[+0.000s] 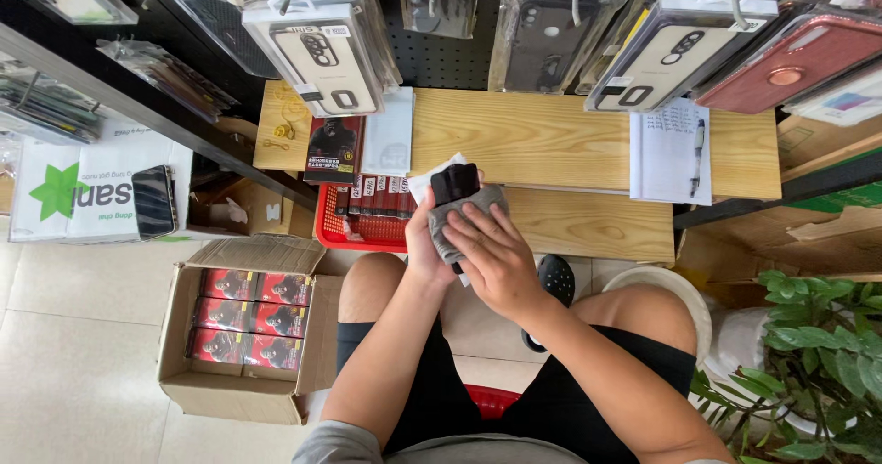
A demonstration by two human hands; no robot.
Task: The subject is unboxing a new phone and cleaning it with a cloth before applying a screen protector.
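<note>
My left hand (424, 243) holds a dark phone (455, 184) upright over my lap, with a white sheet (428, 175) behind it. My right hand (496, 253) presses a grey cloth (459, 209) against the lower part of the phone, its fingers spread over the cloth. Both hands are together in front of the wooden table (551, 138). Most of the phone is hidden by the cloth and my fingers.
A red basket (344, 230) of small packs stands below the table edge. A cardboard box (243, 331) of red-and-black packs sits on the floor at left. A notepad with a pen (671, 152) lies on the table. Phone cases (322, 55) hang overhead. A plant (808, 354) is at right.
</note>
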